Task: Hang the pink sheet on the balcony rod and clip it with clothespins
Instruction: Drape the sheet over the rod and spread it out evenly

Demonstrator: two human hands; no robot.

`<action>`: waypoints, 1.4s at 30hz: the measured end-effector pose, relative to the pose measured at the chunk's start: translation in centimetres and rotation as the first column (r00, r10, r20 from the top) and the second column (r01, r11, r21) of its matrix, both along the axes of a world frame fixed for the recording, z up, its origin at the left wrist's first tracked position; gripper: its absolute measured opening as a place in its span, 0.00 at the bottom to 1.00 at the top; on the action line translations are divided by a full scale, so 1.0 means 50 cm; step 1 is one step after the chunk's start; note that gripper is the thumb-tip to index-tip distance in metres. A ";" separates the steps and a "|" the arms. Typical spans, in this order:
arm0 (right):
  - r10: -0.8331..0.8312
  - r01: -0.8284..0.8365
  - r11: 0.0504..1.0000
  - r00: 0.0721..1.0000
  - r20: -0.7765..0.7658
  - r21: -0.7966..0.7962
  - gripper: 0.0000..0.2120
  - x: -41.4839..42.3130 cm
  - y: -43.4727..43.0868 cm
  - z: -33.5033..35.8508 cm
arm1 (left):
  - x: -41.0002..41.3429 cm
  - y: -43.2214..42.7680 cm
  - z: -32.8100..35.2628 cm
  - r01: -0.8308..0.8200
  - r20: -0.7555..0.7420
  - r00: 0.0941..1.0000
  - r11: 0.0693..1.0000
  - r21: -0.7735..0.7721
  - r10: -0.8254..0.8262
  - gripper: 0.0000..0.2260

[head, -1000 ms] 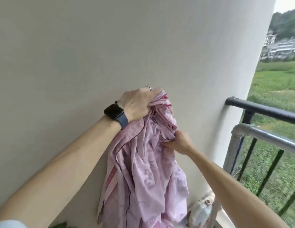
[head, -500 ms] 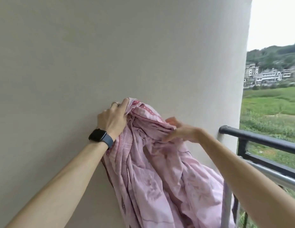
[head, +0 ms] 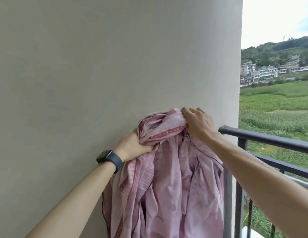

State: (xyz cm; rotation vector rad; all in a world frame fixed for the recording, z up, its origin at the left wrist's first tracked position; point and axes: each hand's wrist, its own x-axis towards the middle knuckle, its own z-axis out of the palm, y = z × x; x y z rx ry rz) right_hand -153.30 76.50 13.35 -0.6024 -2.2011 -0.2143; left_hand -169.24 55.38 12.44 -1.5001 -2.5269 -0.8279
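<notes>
The left forearm reaches up from the lower left, a dark smartwatch (head: 109, 159) on the wrist, and the left hand (head: 132, 146) is fisted tight on a gathered bunch of the pink sheet (head: 175, 182), knuckles toward the wall. The sheet is bunched at the top between the two hands, held up in front of the plain pale wall (head: 98, 66), and hangs down in long crumpled folds out of view at the bottom; a darker patterned border band runs across the top bunch and down its left edge. The right hand (head: 198, 123), higher than the left, is clamped over the sheet's top fold with the fingers curled down on the cloth, its forearm stretching in from the lower right. Just beside that hand starts the dark balcony railing (head: 270, 138), with a lower bar and upright posts beneath it. Beyond lie green fields (head: 273, 107), pale buildings (head: 263, 73) and a wooded hill.
</notes>
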 end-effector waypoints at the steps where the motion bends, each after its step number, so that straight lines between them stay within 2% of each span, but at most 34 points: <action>1: -0.026 0.026 0.996 1.000 -0.013 0.080 0.15 0.004 -0.002 0.018 | 0.001 0.010 -0.008 0.031 0.167 0.986 0.999 -0.042 -0.023 0.20; 2: -0.058 0.058 0.992 0.998 -0.007 0.115 0.15 0.006 -0.003 0.024 | 0.002 0.021 -0.011 0.050 0.266 0.964 0.996 -0.070 -0.030 0.19; 4: -0.168 0.162 0.983 0.983 0.071 0.082 0.15 0.015 -0.003 0.020 | 0.008 0.037 -0.012 0.042 0.319 0.948 0.998 -0.043 -0.026 0.20; 7: -0.350 0.364 0.931 0.905 0.240 -0.015 0.15 0.046 0.003 -0.003 | 0.044 0.066 0.002 0.039 0.281 0.958 0.998 0.051 -0.052 0.19; 10: -0.421 0.454 0.884 0.876 0.238 -0.108 0.15 0.084 0.017 -0.023 | 0.102 0.091 0.019 0.113 0.210 0.970 0.992 0.054 -0.122 0.19; 13: -0.479 0.497 0.860 0.864 0.157 -0.113 0.18 0.140 0.034 -0.034 | 0.160 0.122 0.019 0.177 0.153 0.972 0.984 0.032 -0.180 0.21; 16: -0.505 0.506 0.846 0.862 0.051 -0.171 0.18 0.204 0.060 -0.037 | 0.208 0.163 0.020 0.217 0.275 0.938 0.976 0.001 -0.209 0.25; 18: -0.519 0.497 0.840 0.853 -0.054 -0.216 0.19 0.249 0.084 -0.034 | 0.244 0.182 0.037 0.281 0.344 0.901 0.960 0.003 -0.265 0.21; 22: -0.505 0.448 0.863 0.790 -0.347 -0.236 0.23 0.349 0.098 0.005 | 0.326 0.188 0.116 0.421 0.472 0.766 0.895 0.144 -0.437 0.15; 23: -0.485 0.426 0.875 0.766 -0.423 -0.231 0.24 0.372 0.092 0.014 | 0.351 0.183 0.130 0.432 0.467 0.747 0.879 0.202 -0.474 0.15; 25: -0.459 0.401 0.887 0.728 -0.509 -0.227 0.28 0.413 0.071 0.017 | 0.407 0.166 0.131 0.397 0.299 0.823 0.865 0.306 -0.483 0.16; 27: -0.485 0.437 0.874 0.786 -0.382 -0.211 0.29 0.461 0.068 0.000 | 0.463 0.145 0.082 0.356 0.086 0.907 0.859 0.367 -0.413 0.17; 28: -0.503 0.456 0.861 0.831 -0.237 -0.226 0.26 0.491 0.065 -0.005 | 0.488 0.136 0.049 0.371 0.061 0.910 0.872 0.320 -0.410 0.18; 29: -0.516 0.491 0.831 0.856 -0.035 -0.262 0.22 0.523 0.062 -0.009 | 0.508 0.133 0.015 0.404 0.117 0.891 0.885 0.233 -0.438 0.19; 31: -0.444 0.552 0.751 0.828 0.343 -0.361 0.17 0.590 0.042 -0.016 | 0.536 0.139 -0.041 0.492 0.326 0.798 0.860 0.134 -0.507 0.20; 32: -0.400 0.567 0.712 0.813 0.423 -0.414 0.17 0.620 0.029 -0.026 | 0.547 0.144 -0.059 0.522 0.354 0.769 0.843 0.133 -0.532 0.20; 33: -0.391 0.571 0.687 0.812 0.434 -0.450 0.17 0.645 0.015 -0.039 | 0.559 0.147 -0.069 0.532 0.325 0.771 0.835 0.143 -0.547 0.21; 36: -0.447 0.511 0.728 0.859 0.250 -0.456 0.18 0.706 -0.035 -0.075 | 0.610 0.126 -0.073 0.485 0.173 0.833 0.845 0.225 -0.525 0.26; 38: -0.506 0.454 0.791 0.862 -0.023 -0.410 0.16 0.731 -0.064 -0.066 | 0.656 0.090 -0.046 0.480 0.092 0.840 0.813 0.330 -0.534 0.25; 40: -0.508 0.406 0.847 0.808 -0.298 -0.343 0.16 0.758 -0.094 -0.024 | 0.716 0.053 -0.003 0.501 0.022 0.813 0.719 0.482 -0.581 0.23; 42: -0.489 0.397 0.872 0.739 -0.463 -0.286 0.15 0.806 -0.120 0.020 | 0.782 0.030 0.027 0.525 -0.048 0.792 0.638 0.563 -0.609 0.24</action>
